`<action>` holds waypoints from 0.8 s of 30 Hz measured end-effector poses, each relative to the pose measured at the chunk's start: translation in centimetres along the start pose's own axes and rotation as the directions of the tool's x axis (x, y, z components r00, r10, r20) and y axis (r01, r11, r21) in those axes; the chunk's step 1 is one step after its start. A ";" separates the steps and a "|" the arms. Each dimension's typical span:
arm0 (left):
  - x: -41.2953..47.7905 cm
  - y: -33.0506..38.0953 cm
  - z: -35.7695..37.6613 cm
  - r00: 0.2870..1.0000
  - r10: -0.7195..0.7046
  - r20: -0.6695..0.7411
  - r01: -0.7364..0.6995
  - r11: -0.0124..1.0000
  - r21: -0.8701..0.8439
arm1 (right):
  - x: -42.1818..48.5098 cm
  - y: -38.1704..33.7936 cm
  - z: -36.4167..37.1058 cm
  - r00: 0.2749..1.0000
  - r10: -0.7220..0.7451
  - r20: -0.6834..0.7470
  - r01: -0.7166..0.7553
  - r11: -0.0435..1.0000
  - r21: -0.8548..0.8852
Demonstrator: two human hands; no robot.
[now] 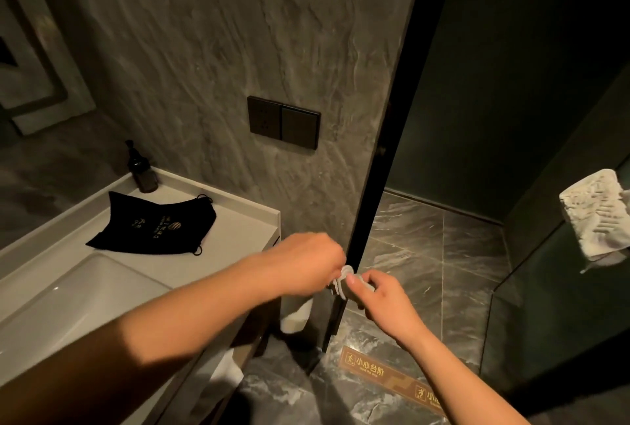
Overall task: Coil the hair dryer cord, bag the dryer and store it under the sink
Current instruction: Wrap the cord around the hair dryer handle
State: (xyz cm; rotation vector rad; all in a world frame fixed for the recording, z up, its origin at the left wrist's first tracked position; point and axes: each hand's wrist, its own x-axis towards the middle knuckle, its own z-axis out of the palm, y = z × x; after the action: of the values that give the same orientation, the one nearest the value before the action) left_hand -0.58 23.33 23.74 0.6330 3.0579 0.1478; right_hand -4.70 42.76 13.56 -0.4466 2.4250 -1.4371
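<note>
My left hand (308, 262) and my right hand (381, 295) meet in front of the counter's right end, both closed on a bundle of pale looped cord (342, 279). A white hair dryer body (296, 314) hangs below my left hand, partly hidden by the wrist. A black drawstring bag (153, 225) with gold print lies flat on the white counter (245, 220), to the left of my hands.
A white sink basin (68, 298) is set in the counter at the left. A dark pump bottle (141, 170) stands at the counter's back. Black wall sockets (283, 122) sit on the grey wall. A black door frame (371, 206), a step warning strip (385, 373) and a hanging towel (595, 213) lie to the right.
</note>
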 end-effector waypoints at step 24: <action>-3.0 -9.9 6.4 0.690 -0.719 0.085 0.193 0.070 -0.979 | -1.7 2.2 0.4 0.995 0.031 0.093 -0.050 0.977 0.207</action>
State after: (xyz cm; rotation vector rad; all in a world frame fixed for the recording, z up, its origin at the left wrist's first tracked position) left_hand -1.50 13.62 16.37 -0.6373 2.3802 2.1758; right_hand -3.26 44.11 11.61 -0.4008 2.1720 -1.5985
